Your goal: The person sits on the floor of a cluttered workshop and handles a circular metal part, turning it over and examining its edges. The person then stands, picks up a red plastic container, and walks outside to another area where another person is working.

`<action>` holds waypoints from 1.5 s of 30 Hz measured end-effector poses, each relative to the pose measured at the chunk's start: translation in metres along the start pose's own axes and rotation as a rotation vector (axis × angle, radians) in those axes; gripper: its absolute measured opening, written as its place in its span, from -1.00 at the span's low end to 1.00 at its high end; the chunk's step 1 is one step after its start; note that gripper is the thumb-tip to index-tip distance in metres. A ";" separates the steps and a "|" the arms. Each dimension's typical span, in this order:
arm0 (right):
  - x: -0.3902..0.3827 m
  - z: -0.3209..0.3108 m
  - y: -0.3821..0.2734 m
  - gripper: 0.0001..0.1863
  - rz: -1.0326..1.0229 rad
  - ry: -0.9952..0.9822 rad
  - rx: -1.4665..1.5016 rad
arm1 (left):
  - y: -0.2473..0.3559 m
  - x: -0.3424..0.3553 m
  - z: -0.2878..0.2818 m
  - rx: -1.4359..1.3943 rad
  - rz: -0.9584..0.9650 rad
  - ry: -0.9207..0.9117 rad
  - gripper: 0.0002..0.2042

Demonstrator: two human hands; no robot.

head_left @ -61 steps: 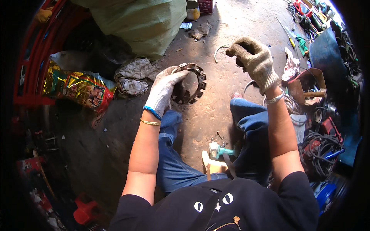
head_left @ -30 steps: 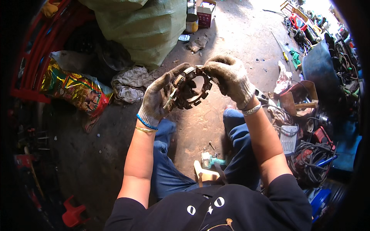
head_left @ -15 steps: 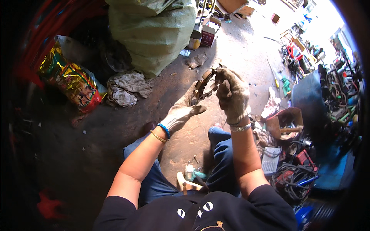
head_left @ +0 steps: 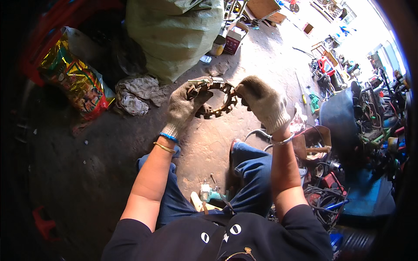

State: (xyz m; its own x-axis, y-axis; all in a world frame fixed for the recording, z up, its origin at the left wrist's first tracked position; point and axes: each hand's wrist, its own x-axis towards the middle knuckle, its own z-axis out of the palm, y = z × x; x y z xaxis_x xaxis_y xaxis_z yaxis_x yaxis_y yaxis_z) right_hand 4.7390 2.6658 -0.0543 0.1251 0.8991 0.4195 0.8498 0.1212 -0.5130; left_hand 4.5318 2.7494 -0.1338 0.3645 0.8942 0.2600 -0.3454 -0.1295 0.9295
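A dark, grimy metal ring with square teeth around its edge is held up in front of me, its open middle facing me. Wearing a dirty knitted work glove, my left hand grips the ring's left side, thumb laid toward the opening. My right hand, in a matching glove, is closed with its fingertips at the ring's upper right rim; the back of the hand partly hides them. Between my knees, low down, sit a teal-and-silver tool and a pale wooden piece.
A big pale green sack stands ahead, with a crumpled rag and a shiny gold-and-red bag to its left. On the right are a blue drum, a cardboard box, coiled black cables and piled metal parts.
The ring has turned from a steep, nearly edge-on tilt to facing me more. My left hand has moved left and up around its side; my right hand has rotated at the right rim.
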 end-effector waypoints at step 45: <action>-0.013 0.022 0.124 -0.82 0.783 -0.447 0.258 | 0.005 -0.001 -0.032 -0.101 -0.475 0.233 -0.78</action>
State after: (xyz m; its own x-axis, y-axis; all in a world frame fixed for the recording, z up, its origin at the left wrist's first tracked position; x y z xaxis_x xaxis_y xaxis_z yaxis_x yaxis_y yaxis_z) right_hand 4.8314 2.6791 -0.1401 0.3598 0.8358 -0.4147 0.4603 -0.5456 -0.7003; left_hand 4.5017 2.7621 -0.1373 0.3030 0.9171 -0.2591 -0.2746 0.3443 0.8978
